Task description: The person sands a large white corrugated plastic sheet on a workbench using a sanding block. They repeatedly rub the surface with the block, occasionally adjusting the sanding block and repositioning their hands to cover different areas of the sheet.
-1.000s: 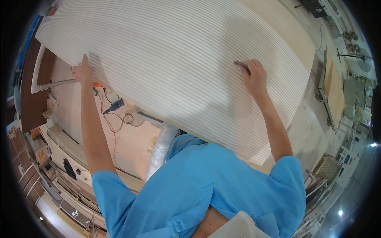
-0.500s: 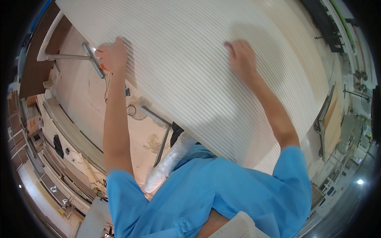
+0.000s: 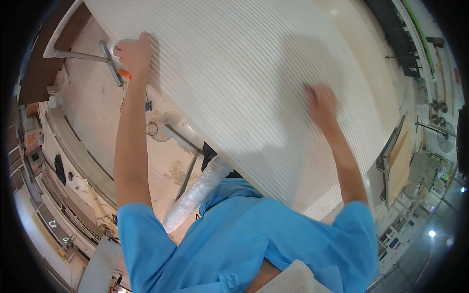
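A large pale panel [image 3: 220, 73] with fine parallel ribs lies in front of me, its long left edge running diagonally down towards my waist. My left hand [image 3: 134, 56] grips that edge near the far left, thumb on the ribbed face and fingers over the side. Farther right, my right hand [image 3: 322, 105] is closed low over the ribs. A small dark bit shows at its fingertips, too small and blurred to name. A shadow of the hand and arm falls on the panel.
Grey metal support legs [image 3: 183, 139] stand beneath the panel's left side. A plastic-wrapped roll [image 3: 198, 193] leans by my waist. An orange object [image 3: 124, 73] with a cable is below my left hand. Boards on a rack [image 3: 398, 156] stand at right, with a fan [image 3: 445, 136] beyond.
My right hand has slid right and towards me across the ribs, still closed. The left hand keeps its hold on the panel's edge. The whole view has shifted slightly.
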### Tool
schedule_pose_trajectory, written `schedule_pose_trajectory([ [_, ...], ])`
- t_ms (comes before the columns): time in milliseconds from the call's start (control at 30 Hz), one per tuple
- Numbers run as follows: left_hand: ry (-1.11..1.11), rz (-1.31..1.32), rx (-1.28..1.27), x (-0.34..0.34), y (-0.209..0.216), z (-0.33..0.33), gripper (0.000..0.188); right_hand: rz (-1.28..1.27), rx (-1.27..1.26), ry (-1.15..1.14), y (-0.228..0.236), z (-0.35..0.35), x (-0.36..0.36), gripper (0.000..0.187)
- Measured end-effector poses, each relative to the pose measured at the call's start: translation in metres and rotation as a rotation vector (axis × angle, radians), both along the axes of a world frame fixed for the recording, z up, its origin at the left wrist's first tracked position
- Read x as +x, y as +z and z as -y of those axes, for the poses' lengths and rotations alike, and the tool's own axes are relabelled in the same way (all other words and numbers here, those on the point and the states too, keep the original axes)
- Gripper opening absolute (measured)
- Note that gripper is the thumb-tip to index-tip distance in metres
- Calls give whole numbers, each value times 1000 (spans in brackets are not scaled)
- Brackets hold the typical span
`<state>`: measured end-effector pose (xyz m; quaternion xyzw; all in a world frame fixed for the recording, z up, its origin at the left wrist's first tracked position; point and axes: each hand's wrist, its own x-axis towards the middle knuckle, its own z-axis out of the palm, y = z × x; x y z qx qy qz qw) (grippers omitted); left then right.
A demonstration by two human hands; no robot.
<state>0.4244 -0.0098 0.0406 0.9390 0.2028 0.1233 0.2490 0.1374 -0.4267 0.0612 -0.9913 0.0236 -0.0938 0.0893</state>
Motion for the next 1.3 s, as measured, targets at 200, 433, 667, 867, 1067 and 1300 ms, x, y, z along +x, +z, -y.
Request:
schedule_pose_trajectory([
  [200, 85, -98, -128, -1, 8, 4, 95, 48, -27, 16, -9, 37, -88, 6],
  [433, 105, -99, 14, 8, -3, 0, 93, 252, 142, 200, -19, -102, 249, 14],
  [667, 52, -121, 34, 17, -10, -9, 99, 156, 62, 66, -34, -64, 161, 17],
  [867, 39, -156, 23, 18, -4, -8, 96, 121, -18, -57, 10, 26, -106, 2],
  [1067, 47, -141, -8, 19, 1, -4, 94, 169, 201, -168, 12, 19, -89, 7],
  [1300, 65, -143, 5, 20, -3, -4, 94, 159, 139, -191, 6, 14, -74, 7],
])
